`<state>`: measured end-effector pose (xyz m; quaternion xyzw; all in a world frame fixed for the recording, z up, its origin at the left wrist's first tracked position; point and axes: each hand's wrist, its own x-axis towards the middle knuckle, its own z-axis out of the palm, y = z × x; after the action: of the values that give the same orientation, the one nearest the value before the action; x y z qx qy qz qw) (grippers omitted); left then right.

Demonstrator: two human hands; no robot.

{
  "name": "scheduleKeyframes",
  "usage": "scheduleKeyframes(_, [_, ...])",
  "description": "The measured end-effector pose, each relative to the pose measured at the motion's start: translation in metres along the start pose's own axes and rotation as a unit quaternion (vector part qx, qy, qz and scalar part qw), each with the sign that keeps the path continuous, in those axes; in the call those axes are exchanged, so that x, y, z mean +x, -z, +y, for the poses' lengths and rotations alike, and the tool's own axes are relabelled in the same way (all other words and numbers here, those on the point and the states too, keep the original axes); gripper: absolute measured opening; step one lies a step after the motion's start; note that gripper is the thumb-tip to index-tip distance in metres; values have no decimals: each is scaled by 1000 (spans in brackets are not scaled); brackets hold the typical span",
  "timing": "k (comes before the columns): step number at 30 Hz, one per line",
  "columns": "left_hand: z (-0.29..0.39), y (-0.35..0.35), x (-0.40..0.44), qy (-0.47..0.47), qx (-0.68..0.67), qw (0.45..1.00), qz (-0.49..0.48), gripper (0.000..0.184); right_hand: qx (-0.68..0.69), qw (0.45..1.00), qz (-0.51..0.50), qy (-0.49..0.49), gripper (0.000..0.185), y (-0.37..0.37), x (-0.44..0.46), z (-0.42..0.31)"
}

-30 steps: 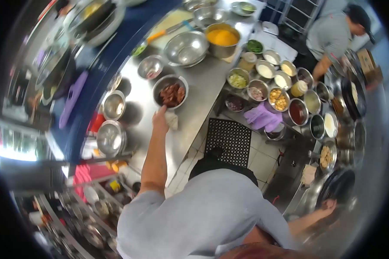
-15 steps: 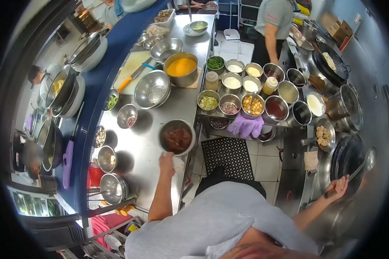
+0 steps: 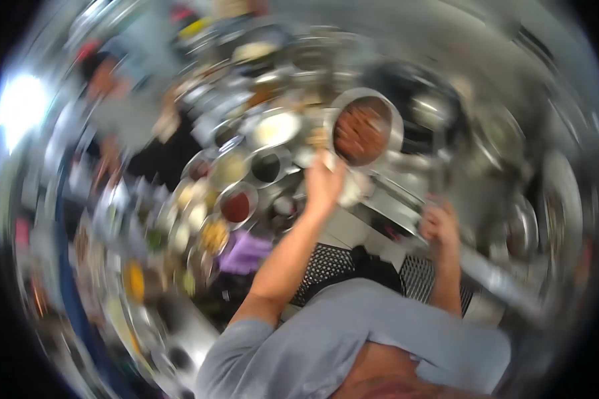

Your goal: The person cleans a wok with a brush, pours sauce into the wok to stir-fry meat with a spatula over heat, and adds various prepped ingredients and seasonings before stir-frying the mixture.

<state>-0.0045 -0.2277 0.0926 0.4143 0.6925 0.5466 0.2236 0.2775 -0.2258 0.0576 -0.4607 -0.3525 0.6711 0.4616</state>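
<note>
My left hand [image 3: 325,183] grips a metal bowl [image 3: 397,130] at its near side, with a white cloth [image 3: 354,189] beside the fingers. Reddish-brown strips that look like meat [image 3: 361,133] lie in the bowl, which is held up at the left edge of a dark wok [image 3: 406,78]. Closed round the handle of a ladle [image 3: 439,159] is my right hand [image 3: 439,223], lower and to the right. The ladle's head reaches over the wok. Motion blur smears much of the view, and the wok's contents cannot be made out.
Several ingredient containers stand left of the bowl, among them one of red sauce [image 3: 235,206] and a white-filled one [image 3: 277,128]. A purple cloth [image 3: 244,253] hangs by them. A co-worker [image 3: 130,120] stands at the upper left. Dark perforated matting [image 3: 326,269] covers part of the floor.
My view has turned right, from the steel counter to the stove. My left hand has carried the bowl from above the counter to the wok. The ladle stays in my right hand.
</note>
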Motion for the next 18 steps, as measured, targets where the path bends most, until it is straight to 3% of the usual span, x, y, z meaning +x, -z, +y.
scheduleKeyframes(1, [6,-44,31,-173,56,983,36,21,-51,997,17,-51,30,-5,-3,-9])
scheduleKeyframes(2, [14,-87,60,-248,159,955,20,22,-21,998,7,-55,32,-14,-6,-21])
scheduleKeyframes(3, [22,-127,79,-313,177,933,4,24,16,998,-26,-63,33,-18,-3,-35])
scheduleKeyframes(4, [23,-160,96,-327,170,929,-22,24,45,994,-71,-72,35,-19,3,-47])
scheduleKeyframes(6, [23,-214,144,-274,276,920,-51,27,59,995,-44,-71,37,-19,39,-62])
scheduleKeyframes(8, [30,-236,181,-302,319,897,-44,28,68,994,-33,-74,39,-1,70,-71])
scheduleKeyframes(10, [47,-243,206,-343,288,894,15,28,1,995,-20,-100,43,25,93,-71])
scheduleKeyframes(12, [63,-248,222,-303,286,909,19,25,-50,994,-19,-98,42,42,103,-70])
scheduleKeyframes(13, [63,-253,224,-296,290,910,20,25,-152,986,-9,-65,42,49,109,-68])
scheduleKeyframes(14, [61,-254,224,-332,349,876,-24,25,-251,967,-2,-30,42,53,114,-63])
scheduleKeyframes(15, [58,-253,224,-365,404,836,-68,25,-255,966,-10,-35,42,58,118,-57])
scheduleKeyframes(16, [54,-248,226,-357,407,838,-63,25,-322,946,24,8,42,64,122,-48])
scheduleKeyframes(18, [43,-234,228,-263,311,913,-3,25,-389,919,47,51,42,79,135,-36])
